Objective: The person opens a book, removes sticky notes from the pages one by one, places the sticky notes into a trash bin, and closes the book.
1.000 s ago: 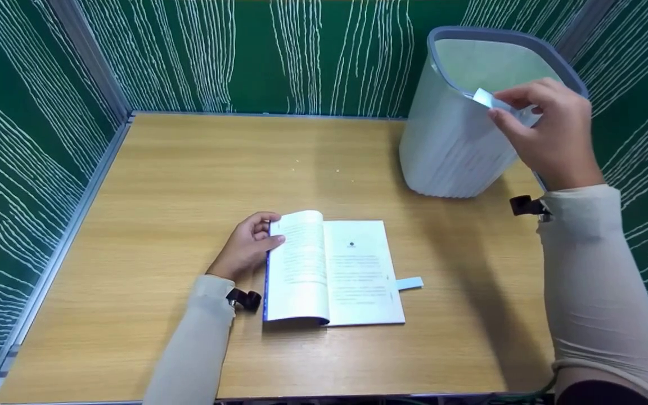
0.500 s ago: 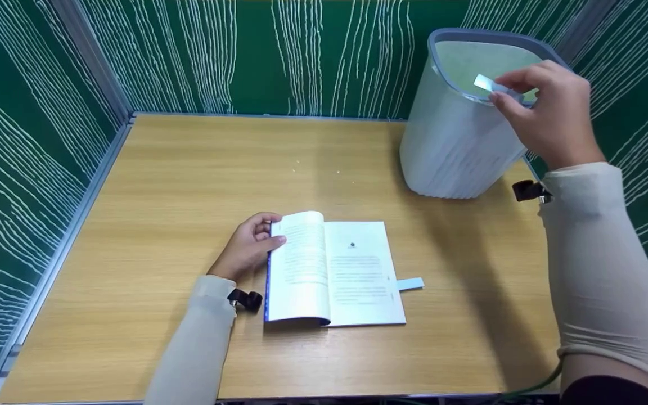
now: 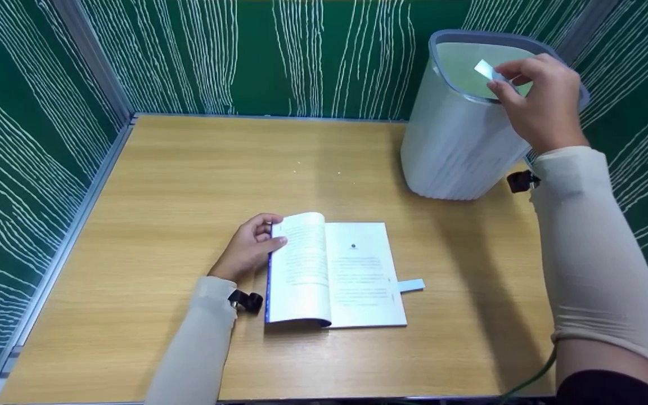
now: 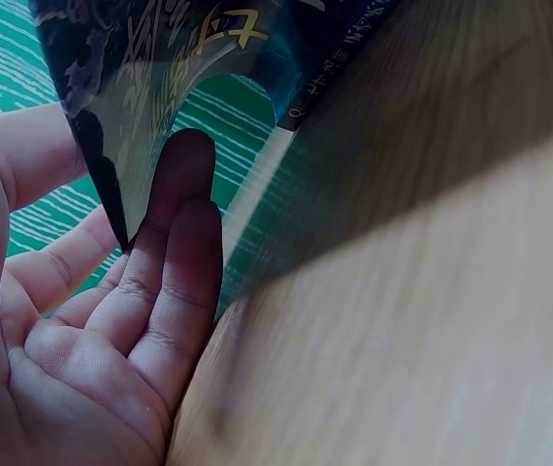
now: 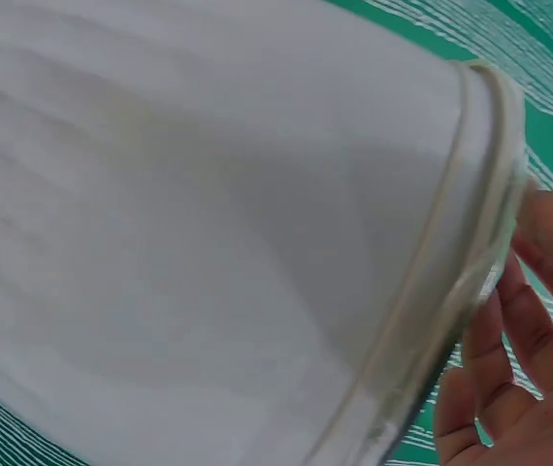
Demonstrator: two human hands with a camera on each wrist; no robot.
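Note:
An open book (image 3: pixel 362 287) lies on the wooden table. My left hand (image 3: pixel 251 244) holds its raised left side at the upper left edge, thumb on the page. From below, the left wrist view shows the dark printed cover (image 4: pixel 175 58) bending above the fingers. A pale blue strip (image 3: pixel 412 285) sticks out from the book's right edge. My right hand (image 3: pixel 549 101) pinches a small pale strip (image 3: pixel 484 69) between thumb and fingers, over the opening of the white trash bin (image 3: pixel 459 146). In the right wrist view the bin's wall (image 5: pixel 189 233) hides that strip.
The bin stands at the table's back right corner, its grey rim (image 3: pixel 493 36) beneath the right hand. Tiny white bits (image 3: pixel 339 173) lie on the table (image 3: pixel 189 169). Green walls (image 3: pixel 346 56) with white lines enclose the back and sides.
My right hand has moved up and farther over the bin's opening, with the small pale strip still pinched. The left hand and the book have stayed in place.

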